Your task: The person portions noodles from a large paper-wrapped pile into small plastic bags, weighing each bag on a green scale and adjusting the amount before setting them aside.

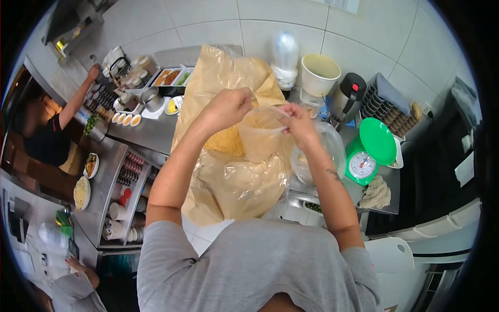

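Between my two hands hangs a clear plastic bag (pixel 264 141), its mouth spread wide. My left hand (pixel 227 109) is closed, with its fingers pinched at the left side of the bag's rim. On the opposite side, my right hand (pixel 300 124) grips the rim between thumb and fingers. Behind and left of the bag lies a heap of yellow noodles (pixel 226 140), partly covered by my left forearm and the bag. The noodles rest in a large brown paper sack (pixel 228 190) with a shiny plastic lining, laid open across the counter.
At right stand a green dial scale (pixel 362 164), a crumpled cloth (pixel 375 193) and a thermos jug (pixel 347 98). A white bucket (pixel 320 74) sits at the back. Food trays (pixel 173 77) and halved eggs (pixel 127 120) lie left. A co-worker (pixel 49 130) reaches in; another person (pixel 78 286) is lower left.
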`<state>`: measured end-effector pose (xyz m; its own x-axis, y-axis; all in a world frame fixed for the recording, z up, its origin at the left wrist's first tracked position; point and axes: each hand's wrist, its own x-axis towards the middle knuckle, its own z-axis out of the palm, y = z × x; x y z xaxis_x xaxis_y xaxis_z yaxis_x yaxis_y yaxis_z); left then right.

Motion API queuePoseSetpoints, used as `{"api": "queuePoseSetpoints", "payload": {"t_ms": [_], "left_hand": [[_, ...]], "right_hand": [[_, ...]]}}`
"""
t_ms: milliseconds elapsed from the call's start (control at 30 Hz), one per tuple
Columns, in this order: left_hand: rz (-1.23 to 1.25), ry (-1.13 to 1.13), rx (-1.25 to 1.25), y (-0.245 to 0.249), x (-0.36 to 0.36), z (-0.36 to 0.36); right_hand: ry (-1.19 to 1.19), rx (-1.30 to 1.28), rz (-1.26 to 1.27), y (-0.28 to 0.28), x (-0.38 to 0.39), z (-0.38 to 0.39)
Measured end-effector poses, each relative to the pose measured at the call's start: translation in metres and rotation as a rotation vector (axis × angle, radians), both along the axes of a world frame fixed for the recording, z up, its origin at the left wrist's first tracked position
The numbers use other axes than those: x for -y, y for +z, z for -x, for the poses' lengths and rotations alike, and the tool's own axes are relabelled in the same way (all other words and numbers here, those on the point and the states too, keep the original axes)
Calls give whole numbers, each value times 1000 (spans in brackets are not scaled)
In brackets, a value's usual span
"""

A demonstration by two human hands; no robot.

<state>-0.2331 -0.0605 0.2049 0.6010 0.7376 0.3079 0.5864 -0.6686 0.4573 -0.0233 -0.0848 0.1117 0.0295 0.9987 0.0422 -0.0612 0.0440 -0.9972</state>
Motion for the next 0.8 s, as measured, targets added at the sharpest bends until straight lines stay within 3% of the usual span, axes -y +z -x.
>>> {"api": "queuePoseSetpoints", "payload": {"t_ms": [167, 267, 367, 567, 667, 700, 800], "left_hand": [[-217, -248, 119, -33, 4, -32], [-1, -194, 33, -56, 24, -40], [76, -190, -520, -70, 21, -33], [-121, 71, 49, 4, 35, -24], [5, 6, -390, -23, 23, -19], [10, -28, -263, -12, 23, -18], [100, -60, 19, 20, 37, -9]], "right_hand": [[-59, -90, 38, -16, -1, 16], [-94, -68, -16, -11, -6, 14], [-72, 16, -71, 0, -11, 5], [-33, 8, -157, 52, 3, -1], [101, 41, -90, 42, 13, 0], [159, 56, -77, 42, 13, -4], [99, -149, -452, 29, 32, -3]]}}
